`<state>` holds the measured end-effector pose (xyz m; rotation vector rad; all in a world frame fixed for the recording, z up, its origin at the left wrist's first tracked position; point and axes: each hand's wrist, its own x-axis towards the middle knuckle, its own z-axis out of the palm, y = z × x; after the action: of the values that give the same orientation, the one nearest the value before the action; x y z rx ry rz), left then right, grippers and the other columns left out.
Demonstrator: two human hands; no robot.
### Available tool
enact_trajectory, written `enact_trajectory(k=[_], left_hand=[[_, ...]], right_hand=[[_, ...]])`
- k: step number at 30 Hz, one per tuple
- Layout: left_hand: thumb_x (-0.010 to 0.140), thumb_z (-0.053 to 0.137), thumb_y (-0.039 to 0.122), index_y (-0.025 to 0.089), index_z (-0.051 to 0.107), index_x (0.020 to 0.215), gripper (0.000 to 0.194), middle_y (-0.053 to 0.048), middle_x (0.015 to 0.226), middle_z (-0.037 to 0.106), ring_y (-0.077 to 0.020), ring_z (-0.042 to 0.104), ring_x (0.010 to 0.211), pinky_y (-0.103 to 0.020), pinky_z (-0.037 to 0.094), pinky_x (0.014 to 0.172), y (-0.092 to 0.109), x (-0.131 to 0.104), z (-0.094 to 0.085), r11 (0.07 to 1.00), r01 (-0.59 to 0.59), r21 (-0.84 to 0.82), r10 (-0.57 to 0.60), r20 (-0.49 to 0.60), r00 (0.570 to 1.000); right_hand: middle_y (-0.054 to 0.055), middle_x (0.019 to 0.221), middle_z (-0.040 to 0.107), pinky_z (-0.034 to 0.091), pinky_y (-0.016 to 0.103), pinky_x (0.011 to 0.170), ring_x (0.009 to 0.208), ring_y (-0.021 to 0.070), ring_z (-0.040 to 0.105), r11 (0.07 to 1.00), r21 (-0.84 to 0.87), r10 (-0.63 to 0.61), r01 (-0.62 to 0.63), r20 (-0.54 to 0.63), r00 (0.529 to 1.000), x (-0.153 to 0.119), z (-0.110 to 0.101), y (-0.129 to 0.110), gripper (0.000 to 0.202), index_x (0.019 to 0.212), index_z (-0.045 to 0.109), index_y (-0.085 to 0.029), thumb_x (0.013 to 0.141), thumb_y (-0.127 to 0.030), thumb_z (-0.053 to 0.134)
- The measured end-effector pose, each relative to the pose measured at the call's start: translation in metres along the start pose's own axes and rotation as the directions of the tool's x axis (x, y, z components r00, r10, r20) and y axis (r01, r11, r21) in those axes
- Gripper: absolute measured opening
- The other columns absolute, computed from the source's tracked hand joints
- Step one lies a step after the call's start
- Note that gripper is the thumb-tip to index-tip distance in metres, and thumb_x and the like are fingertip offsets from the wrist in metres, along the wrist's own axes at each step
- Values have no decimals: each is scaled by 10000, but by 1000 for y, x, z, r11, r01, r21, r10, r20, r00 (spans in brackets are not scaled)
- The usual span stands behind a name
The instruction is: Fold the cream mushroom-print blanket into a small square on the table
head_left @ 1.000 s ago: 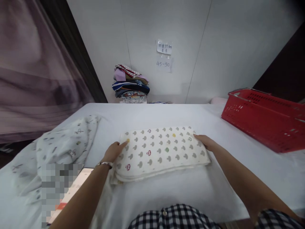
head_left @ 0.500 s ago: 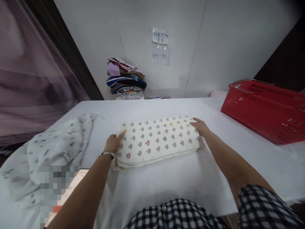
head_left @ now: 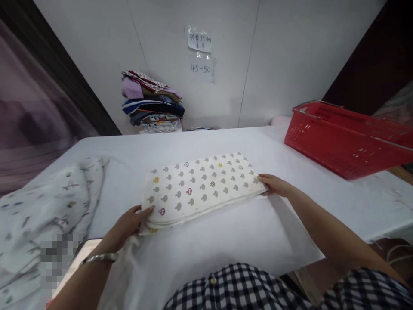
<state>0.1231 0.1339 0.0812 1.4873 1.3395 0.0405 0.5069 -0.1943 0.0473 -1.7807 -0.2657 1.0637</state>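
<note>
A folded white cloth (head_left: 200,185), printed with grey mushrooms and a few coloured ones, lies flat on the white-covered table. At its near left corner is my left hand (head_left: 134,221), the thumb on top and the other fingers partly hidden at the edge. My right hand (head_left: 274,184) pinches the near right corner, fingertips on the upper face. Both hands are closed on the cloth's ends. Its layers show along the near edge. On the left lies a crumpled white cloth (head_left: 54,202) with a small leaf-like print, apart from the folded one.
A red plastic basket (head_left: 335,144) with metal handles stands at the right. Against the back wall rises a stack of folded fabrics (head_left: 153,103). Paper signs (head_left: 200,41) are taped to the wall. Beside my left forearm lies a lit, partly blurred screen (head_left: 75,262).
Both hands have slid towards me along the cloth's ends, from its sides to its near corners. The camera view has shifted a little to the right.
</note>
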Motion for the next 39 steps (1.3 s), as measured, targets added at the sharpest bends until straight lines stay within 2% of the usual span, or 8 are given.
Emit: enact_trajectory(k=[6,10,14,16,20,27,32,39], left_hand=[[593,660,573,146,474,1146,723,-103,933,653,-236,649,754,-309,539,556,-12,-7,11,985,-76,154,85,-50,995],[677,495,676,136,410,1232,780,-104,880,649,-268,632,748,-395,511,659,-23,-7,5,854,-152,497,237,-113,965],[799,361,596,145,459,1200,611,-158,1121,567,-338,545,1013,-473,440,825,-15,-19,19,518,-226,825,660,-218,719],[836,362,514,133,478,1184,529,-156,1164,546,-306,516,1068,-430,421,883,-1,-26,42,390,-385,837,804,-105,586],[863,415,390,173,531,1123,358,-99,1131,574,-234,519,1044,-364,417,894,32,-35,118,174,-713,679,862,245,444],[788,590,364,187,516,1071,342,-76,1073,537,-224,491,992,-366,390,833,80,-49,266,-126,-854,504,799,562,214],[786,601,339,158,509,1016,307,-81,1034,535,-231,480,979,-369,375,818,102,-43,321,-141,-805,577,803,542,248],[870,471,363,183,544,878,194,-39,924,565,-184,520,887,-307,395,728,114,-30,322,24,-828,561,805,480,348]], right_hand=[[100,924,644,568,282,521,620,154,630,999,34,-28,31,-98,995,-13,3,8,651,1309,374,-166,758,-360,660],[63,782,644,530,263,485,536,133,613,997,-8,-71,71,-215,974,-25,-8,16,511,1249,426,-155,814,-374,584],[28,696,627,442,192,410,474,88,555,984,-141,-149,113,-279,949,-36,-13,31,234,934,582,-137,778,-310,603],[3,629,600,383,174,371,441,73,518,972,-205,-175,118,-289,941,-39,-9,36,162,805,592,-141,758,-295,604],[-26,592,576,316,172,344,401,61,476,963,-253,-166,94,-279,946,-39,2,39,127,829,605,-149,746,-243,580],[-54,517,510,284,181,359,345,37,379,949,-273,-232,155,-277,933,-34,4,38,70,726,574,-141,752,-186,527],[-55,538,525,297,194,367,342,53,392,906,-371,-310,204,-254,916,-29,3,44,182,886,617,-153,764,-256,529],[-50,525,528,296,196,380,363,63,411,877,-407,-377,256,-250,892,-29,5,47,138,702,578,-180,751,-294,515]])
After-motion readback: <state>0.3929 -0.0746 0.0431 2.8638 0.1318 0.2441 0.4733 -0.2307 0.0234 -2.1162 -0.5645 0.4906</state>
